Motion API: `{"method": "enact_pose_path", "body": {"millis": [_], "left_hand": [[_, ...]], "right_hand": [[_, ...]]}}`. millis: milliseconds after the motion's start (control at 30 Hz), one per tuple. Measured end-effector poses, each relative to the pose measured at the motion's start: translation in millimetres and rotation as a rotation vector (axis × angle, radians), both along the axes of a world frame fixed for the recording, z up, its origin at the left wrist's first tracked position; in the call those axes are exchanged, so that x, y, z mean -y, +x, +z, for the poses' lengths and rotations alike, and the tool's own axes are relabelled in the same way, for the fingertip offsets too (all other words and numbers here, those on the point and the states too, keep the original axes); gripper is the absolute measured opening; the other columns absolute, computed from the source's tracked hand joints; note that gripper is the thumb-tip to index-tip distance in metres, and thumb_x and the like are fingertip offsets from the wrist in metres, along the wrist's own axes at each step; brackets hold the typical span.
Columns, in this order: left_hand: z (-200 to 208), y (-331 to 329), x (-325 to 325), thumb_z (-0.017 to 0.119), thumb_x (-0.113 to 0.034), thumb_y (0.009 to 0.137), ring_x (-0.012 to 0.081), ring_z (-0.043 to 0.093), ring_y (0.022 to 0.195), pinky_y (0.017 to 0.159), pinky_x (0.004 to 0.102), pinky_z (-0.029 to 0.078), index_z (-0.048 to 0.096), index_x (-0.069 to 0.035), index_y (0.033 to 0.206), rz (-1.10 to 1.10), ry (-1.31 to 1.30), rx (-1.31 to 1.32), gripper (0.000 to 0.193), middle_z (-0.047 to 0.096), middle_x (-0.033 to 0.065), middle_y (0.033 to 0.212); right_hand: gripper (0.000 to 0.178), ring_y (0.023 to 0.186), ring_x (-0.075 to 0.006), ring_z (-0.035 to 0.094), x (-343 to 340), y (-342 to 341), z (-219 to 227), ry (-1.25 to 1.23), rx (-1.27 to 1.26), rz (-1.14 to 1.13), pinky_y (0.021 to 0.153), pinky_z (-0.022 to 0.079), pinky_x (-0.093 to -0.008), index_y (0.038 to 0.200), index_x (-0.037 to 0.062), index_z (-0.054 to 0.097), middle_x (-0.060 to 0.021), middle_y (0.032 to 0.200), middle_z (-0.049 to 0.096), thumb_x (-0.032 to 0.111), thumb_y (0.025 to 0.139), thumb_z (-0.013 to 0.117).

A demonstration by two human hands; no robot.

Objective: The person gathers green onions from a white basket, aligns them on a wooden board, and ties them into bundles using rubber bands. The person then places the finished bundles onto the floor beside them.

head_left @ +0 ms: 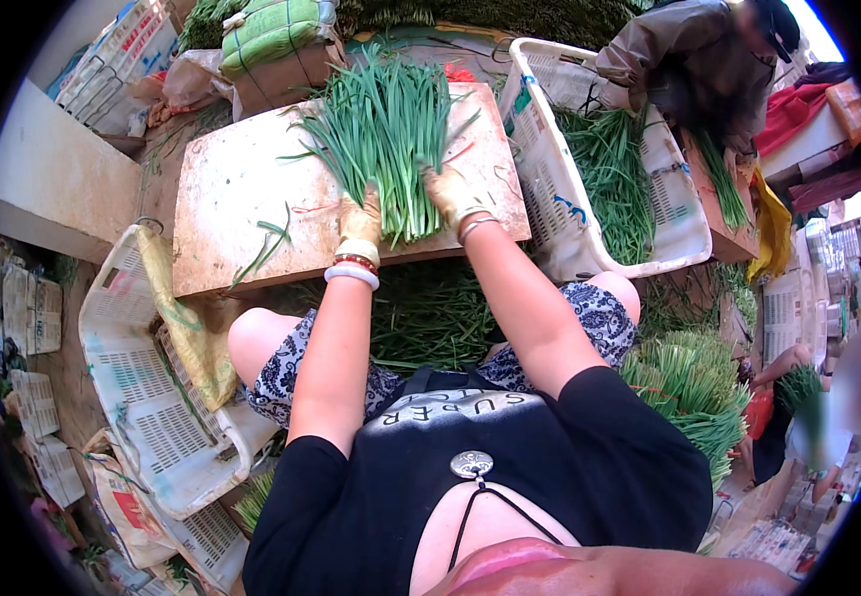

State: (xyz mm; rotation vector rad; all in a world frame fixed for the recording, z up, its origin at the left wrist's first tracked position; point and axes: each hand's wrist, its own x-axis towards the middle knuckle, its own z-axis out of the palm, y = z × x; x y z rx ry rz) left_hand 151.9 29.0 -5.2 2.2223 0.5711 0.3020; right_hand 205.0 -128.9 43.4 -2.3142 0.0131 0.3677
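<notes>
A thick bunch of garlic chives (391,129) lies on a worn, pale board (242,189), green leaf tips pointing away and paler stems toward me. My left hand (359,221), in a tan glove, grips the left side of the stems. From the right side my right hand (448,195), gloved too and slightly blurred, closes against the same stems. The fingertips are partly hidden by the leaves. A few loose chive leaves (270,243) are scattered on the board left of the bunch.
To the right stands a white plastic crate (639,266) of chives, with a co-worker (694,60) behind it. An overturned-looking white crate (152,397) with a yellow sack (187,318) sits at left. Bundled chives (684,387) lie beside my right knee; loose greens (426,323) lie below the board.
</notes>
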Motion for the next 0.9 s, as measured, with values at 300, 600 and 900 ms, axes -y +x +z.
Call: {"method": "enact_pose_path", "body": {"millis": [300, 600, 900], "left_hand": [[30.0, -7.6, 30.5, 0.043, -0.049, 0.082, 0.0413, 0.036, 0.116, 0.098, 0.0384, 0.03, 0.026, 0.009, 0.127, -0.015, 0.043, -0.156, 0.076, 0.034, 0.0312, 0.125], [-7.3, -20.2, -37.1, 0.045, -0.042, 0.086, 0.0267, 0.056, 0.073, 0.066, 0.0322, 0.045, 0.049, -0.001, 0.106, -0.013, -0.256, 0.125, 0.045, 0.059, 0.0132, 0.083], [2.5, -36.0, -53.1, 0.058, -0.014, 0.079, 0.0149, 0.052, 0.05, 0.045, 0.0258, 0.045, 0.054, -0.005, 0.08, 0.536, -1.092, 0.232, 0.01, 0.053, 0.0039, 0.064]], "right_hand": [[0.073, 0.091, -0.0361, 0.056, -29.6, -7.1, 19.6, -0.287, 0.117, 0.096, 0.079, 0.045, -0.0387, 0.109, -0.0092, 0.045, -0.0269, 0.095, 0.057, 0.057, 0.079, 0.042], [0.051, 0.088, -0.0358, 0.057, 33.4, 35.9, 1.4, -0.305, 0.198, 0.41, 0.077, 0.044, -0.039, 0.101, -0.0005, 0.056, -0.0247, 0.092, 0.058, 0.046, 0.082, 0.045], [0.03, 0.096, -0.0293, 0.052, 60.6, 36.4, 22.9, -0.562, 0.414, 0.321, 0.081, 0.043, -0.0373, 0.099, 0.0149, 0.06, -0.0126, 0.102, 0.054, 0.017, 0.069, 0.061]]}}
